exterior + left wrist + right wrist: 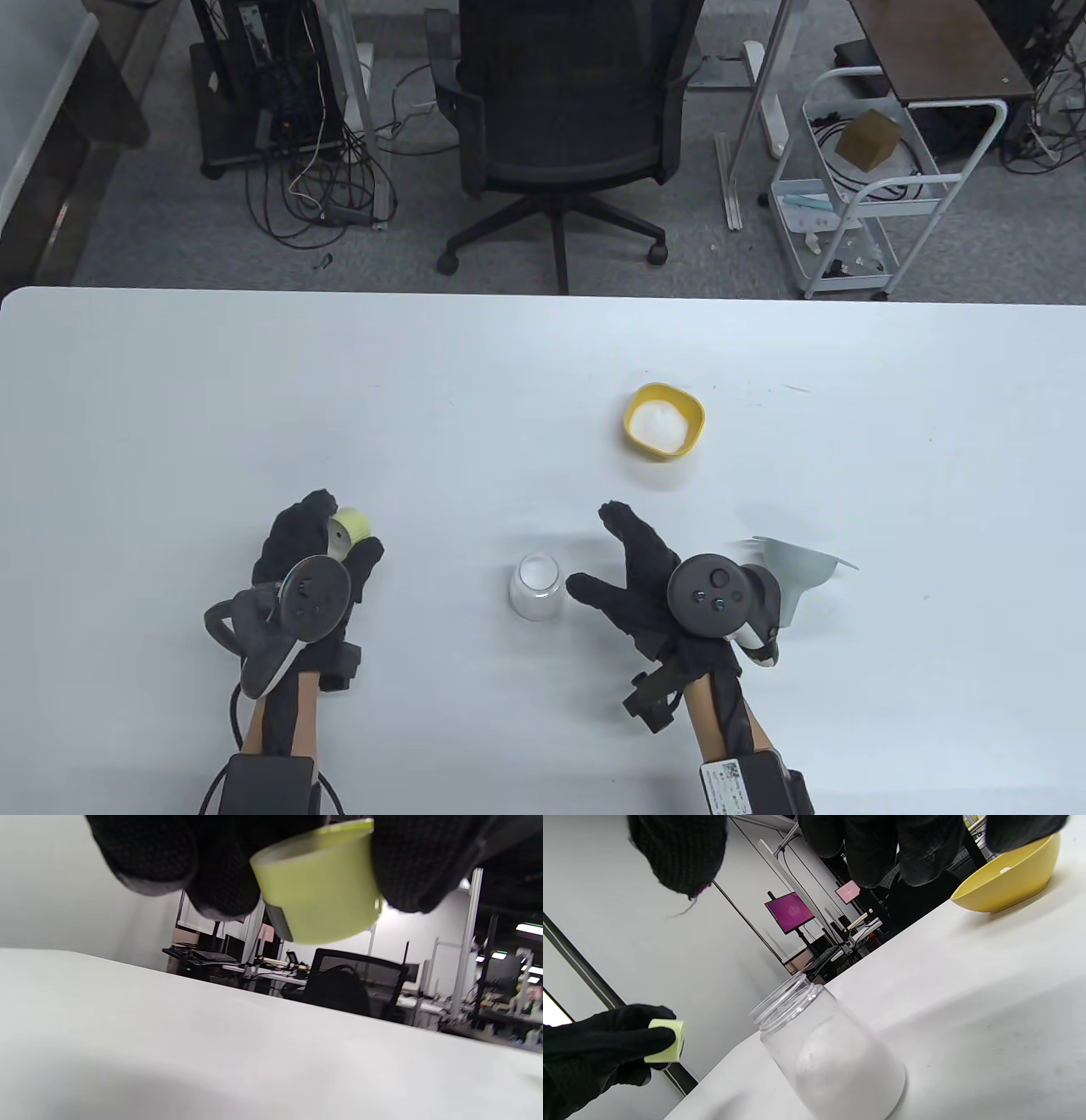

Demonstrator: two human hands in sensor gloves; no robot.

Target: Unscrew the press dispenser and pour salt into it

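The clear dispenser jar (pixel 536 587) stands open on the table with white salt inside; it also shows in the right wrist view (pixel 831 1056). My left hand (pixel 327 552) grips the yellow-green press cap (pixel 349 531) a little above the table, left of the jar; the cap fills the top of the left wrist view (pixel 318 882) and shows in the right wrist view (pixel 666 1041). My right hand (pixel 632 560) is open and empty, fingers spread just right of the jar. A yellow bowl (pixel 696 424) holding salt sits farther back; it also shows in the right wrist view (pixel 1005 887).
A grey funnel (pixel 797 573) lies on the table just right of my right hand. The table's far edge runs past the bowl, with an office chair (pixel 564 110) and a white cart (pixel 874 170) beyond it.
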